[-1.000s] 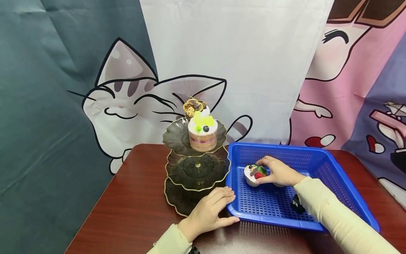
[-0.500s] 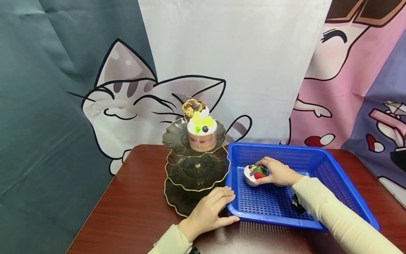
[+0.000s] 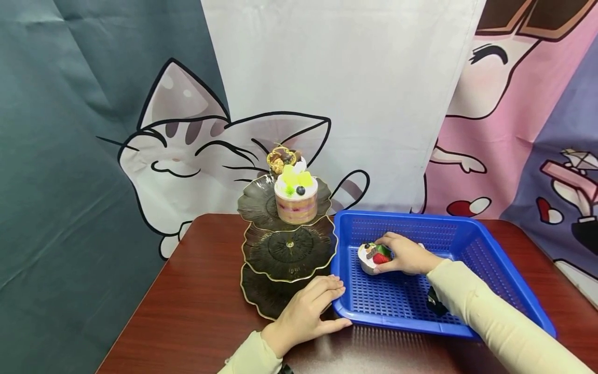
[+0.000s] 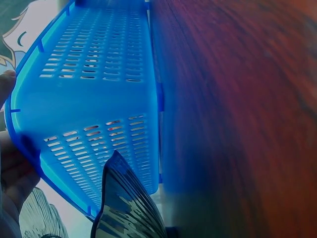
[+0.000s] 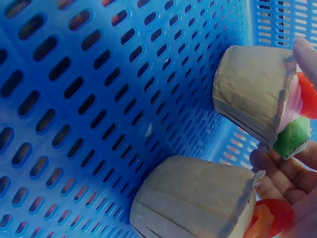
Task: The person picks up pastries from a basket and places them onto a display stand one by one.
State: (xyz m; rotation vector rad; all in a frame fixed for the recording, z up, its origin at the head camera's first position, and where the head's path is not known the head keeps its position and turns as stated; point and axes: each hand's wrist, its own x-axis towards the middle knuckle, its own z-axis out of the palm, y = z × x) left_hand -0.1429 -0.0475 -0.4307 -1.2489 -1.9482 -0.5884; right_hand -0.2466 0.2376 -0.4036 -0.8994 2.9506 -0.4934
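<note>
In the head view my right hand (image 3: 408,254) reaches into a blue plastic basket (image 3: 411,327). Thumb and fingers hold a cupcake (image 3: 367,263) at opposite sides of its rim; it has white cream, a strawberry and green fruit on top. The right wrist view shows this cupcake's paper cup (image 5: 252,89) low against the perforated basket floor. Beside it lies a second cupcake (image 5: 193,198) with red and orange topping, mostly hidden under the hand in the head view. My left hand (image 3: 310,306) grips the basket's near left corner, thumb along the front rim and fingers over the left rim.
A three-tier stand of dark, gold-edged plates (image 3: 261,244) stands left of the basket, close to my left hand. On its top tier sit a layered fruit cake cup (image 3: 296,205) and a chocolate-topped dessert (image 3: 280,161). Behind the brown table (image 3: 187,291) hangs a printed cloth.
Almost nothing differs. The head view has shifted slightly, while both hands keep their places on the cupcake and the basket corner.
</note>
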